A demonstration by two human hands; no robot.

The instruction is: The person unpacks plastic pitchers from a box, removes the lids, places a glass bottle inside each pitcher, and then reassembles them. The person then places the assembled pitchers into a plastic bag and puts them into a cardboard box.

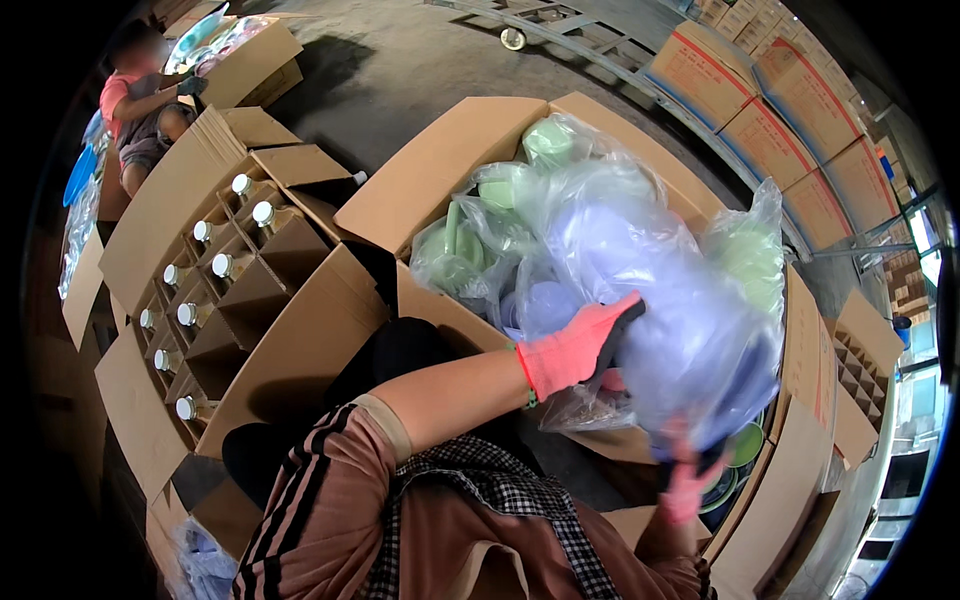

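Note:
A large clear plastic bag of lavender plastic items (665, 270) is blurred by motion over an open carton (450, 165). My left hand (575, 350), in a pink glove with a dark palm, grips the bag's near left side, thumb stretched along it; its other fingers are mostly hidden. At the bag's lower right end is my right hand (685, 480), also in a pink glove, its fingers smeared by motion. Bagged pale green items (455, 245) and another bagged lavender piece (550, 305) lie in the carton. Green round containers (745, 445) show beside my right hand.
To the left stands an open divided carton (300, 340) with several white-capped bottles (222, 265). A person (140, 100) works by another carton (250, 65) at far left. Stacked cartons (765, 120) rest on a wheeled metal cart (600, 45) at far right.

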